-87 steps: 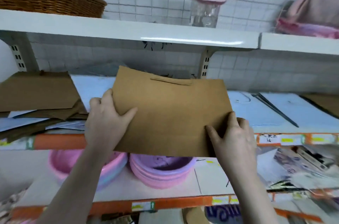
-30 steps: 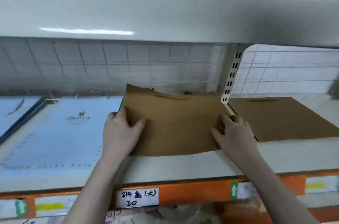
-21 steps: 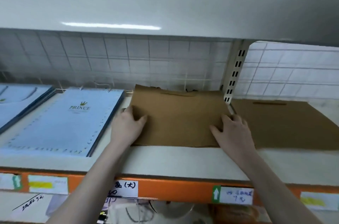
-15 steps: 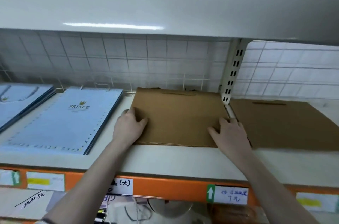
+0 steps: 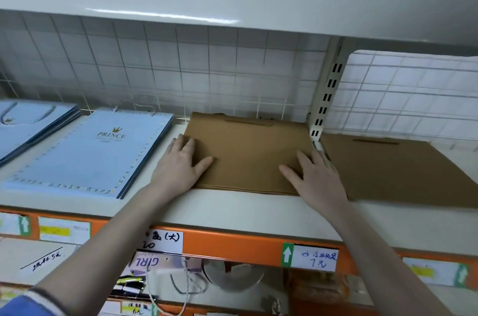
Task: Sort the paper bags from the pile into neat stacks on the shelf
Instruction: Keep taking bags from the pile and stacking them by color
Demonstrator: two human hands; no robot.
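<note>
White shelf (image 5: 232, 212) under tiled wall (image 5: 181, 72); both hands' fingers (image 5: 185, 146) flat, released, on brown bag stack (image 5: 248, 155).

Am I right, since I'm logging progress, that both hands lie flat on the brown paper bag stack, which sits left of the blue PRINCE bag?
Not quite. The head view shows the brown paper bag stack sits right of the blue PRINCE bag. Both the left hand and right hand do lie flat on it.

Both forearms reach forward toward 12 o'clock. The left hand (image 5: 181, 165) lies flat, fingers straight, thumb spread toward 3 o'clock. The right hand (image 5: 316, 176) lies flat too, thumb toward 9 o'clock.
</note>
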